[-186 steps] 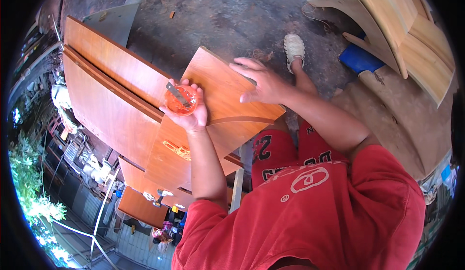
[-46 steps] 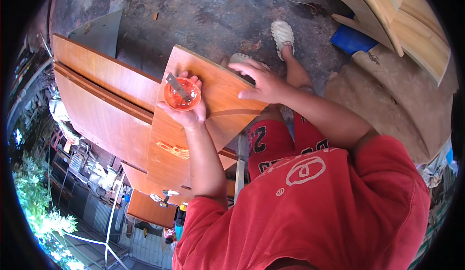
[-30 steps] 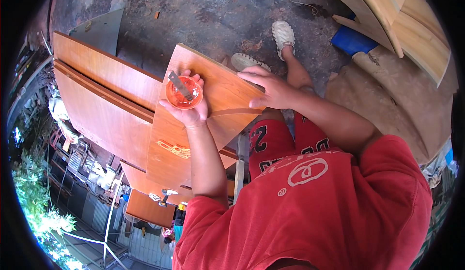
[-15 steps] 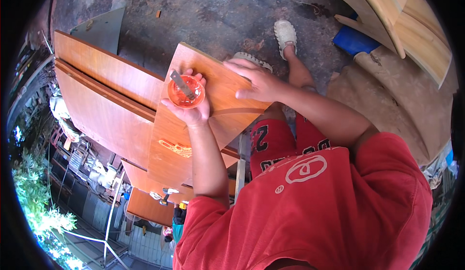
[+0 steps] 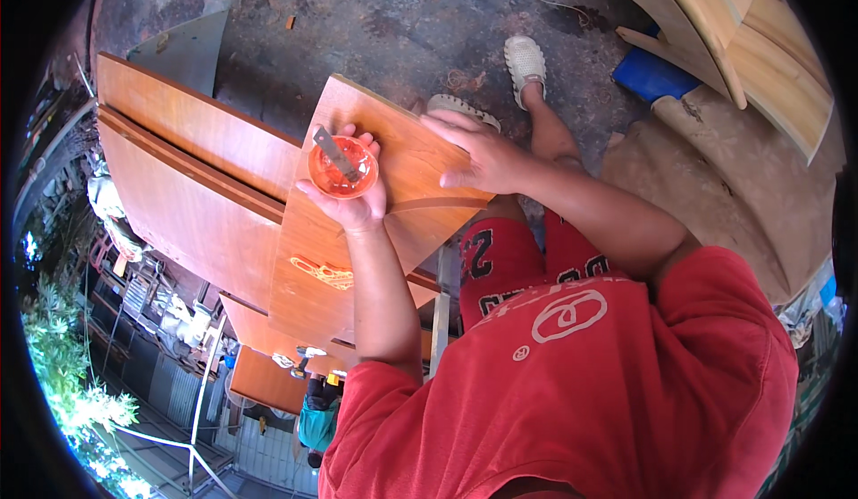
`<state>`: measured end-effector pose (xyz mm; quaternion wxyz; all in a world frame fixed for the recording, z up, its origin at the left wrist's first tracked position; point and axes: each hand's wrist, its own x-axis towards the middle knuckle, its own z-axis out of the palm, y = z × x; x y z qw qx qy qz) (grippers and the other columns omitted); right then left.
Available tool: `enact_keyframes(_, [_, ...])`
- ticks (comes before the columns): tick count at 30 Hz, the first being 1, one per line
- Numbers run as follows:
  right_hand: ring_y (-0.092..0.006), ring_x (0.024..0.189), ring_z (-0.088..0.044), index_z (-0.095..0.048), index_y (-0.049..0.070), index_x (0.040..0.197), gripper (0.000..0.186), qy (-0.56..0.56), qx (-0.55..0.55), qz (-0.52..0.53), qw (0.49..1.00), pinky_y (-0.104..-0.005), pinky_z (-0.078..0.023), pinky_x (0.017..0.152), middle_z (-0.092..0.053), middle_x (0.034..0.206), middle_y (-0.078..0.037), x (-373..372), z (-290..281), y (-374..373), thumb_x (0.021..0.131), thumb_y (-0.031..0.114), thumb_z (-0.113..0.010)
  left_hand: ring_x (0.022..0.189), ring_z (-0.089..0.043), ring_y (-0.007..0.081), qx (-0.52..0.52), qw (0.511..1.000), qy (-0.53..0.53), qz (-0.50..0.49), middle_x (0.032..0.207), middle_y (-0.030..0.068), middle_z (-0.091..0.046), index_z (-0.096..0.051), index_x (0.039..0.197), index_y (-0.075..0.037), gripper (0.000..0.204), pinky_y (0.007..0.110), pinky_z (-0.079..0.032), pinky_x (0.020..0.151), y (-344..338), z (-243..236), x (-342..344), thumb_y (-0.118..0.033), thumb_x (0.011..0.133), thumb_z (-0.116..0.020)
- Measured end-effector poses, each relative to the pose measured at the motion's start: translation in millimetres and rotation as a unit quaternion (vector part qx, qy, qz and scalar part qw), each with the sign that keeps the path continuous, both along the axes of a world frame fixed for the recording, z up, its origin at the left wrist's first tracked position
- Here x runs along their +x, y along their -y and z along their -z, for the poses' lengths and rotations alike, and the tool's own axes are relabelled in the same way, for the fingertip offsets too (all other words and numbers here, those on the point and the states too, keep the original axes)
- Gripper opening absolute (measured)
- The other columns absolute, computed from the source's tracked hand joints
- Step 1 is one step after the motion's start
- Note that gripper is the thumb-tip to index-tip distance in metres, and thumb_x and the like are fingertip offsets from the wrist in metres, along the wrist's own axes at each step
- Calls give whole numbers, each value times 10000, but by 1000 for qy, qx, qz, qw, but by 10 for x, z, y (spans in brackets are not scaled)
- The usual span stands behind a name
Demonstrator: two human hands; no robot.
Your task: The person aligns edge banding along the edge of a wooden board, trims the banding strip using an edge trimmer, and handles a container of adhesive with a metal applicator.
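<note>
My left hand (image 5: pixel 365 210) is closed around a small round orange bowl (image 5: pixel 368 180), its fingertips showing past the far rim. Wet-looking orange-red paste coats the bowl's inside. A flat metal putty knife (image 5: pixel 332 148) leans in it, one end in the paste and the other sticking out past the rim. Beneath the bowl lies a varnished wooden panel (image 5: pixel 393 155) with a darker curved strip across it. My right hand (image 5: pixel 478 155) rests on the panel's right edge, fingers stretched out and thumb apart, holding nothing.
More varnished panels (image 5: pixel 192 195) stand at the left. An orange chain-like piece (image 5: pixel 322 273) lies on the panel near my left forearm. At far right are curved wooden parts (image 5: pixel 760 43), a blue object (image 5: pixel 657 74) and a brown sheet (image 5: pixel 715 195). Another person (image 5: pixel 317 418) is at lower left.
The view has shifted slightly. The other person at lower left shows more now. My left hand still holds the bowl, and my right hand stays on the panel edge.
</note>
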<state>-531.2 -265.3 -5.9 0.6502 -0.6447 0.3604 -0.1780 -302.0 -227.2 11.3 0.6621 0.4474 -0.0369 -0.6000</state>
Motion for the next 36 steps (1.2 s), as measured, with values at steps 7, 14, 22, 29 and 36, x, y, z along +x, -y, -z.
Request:
enact_keyframes(7, [-384,1331,-347,-340,-7,1430,946,-70,-55,-29,996,-446,-284,1094,-339,1437,-240,-313,-45,-291,792,635,-613,1031,-611,351,-24,999,-21,-8,1261,228,-514,-365,1410,-86,863,452,-531,882,-13,38,23,-739,848,-412])
enact_keyframes(14, [-392,1290,-394,-387,15,1409,889,-53,-21,5,998,-456,-339,1056,-393,1402,-220,-567,-180,-493,751,502,-736,1041,-605,354,-13,1000,-10,-8,1263,227,-513,-379,1393,-73,878,453,-531,882,-14,39,27,-750,836,-419])
enact_keyframes(22, [-370,1257,-431,-482,51,1310,734,-41,24,65,997,-448,-354,1042,-446,1357,-188,-675,-118,-500,755,451,-747,1046,-596,355,-8,1000,-10,-6,1263,218,-511,-382,1393,-75,891,450,-520,896,-26,26,30,-756,822,-440])
enact_keyframes(29, [-364,1245,-437,-476,56,1332,749,-60,-22,47,997,-438,-342,1048,-464,1328,-179,-378,-71,-310,770,483,-727,1027,-591,332,7,1000,5,-4,1228,179,-541,-386,1394,-109,853,443,-523,877,11,-22,-22,-718,812,-520])
enact_keyframes(36, [-342,1316,-378,-402,37,1413,805,-66,1,-8,998,-423,-294,1091,-366,1427,-196,-646,-87,-536,797,450,-715,1030,-589,334,14,1000,3,-8,1229,182,-539,-386,1392,-106,859,444,-527,876,4,-10,1,-717,806,-529])
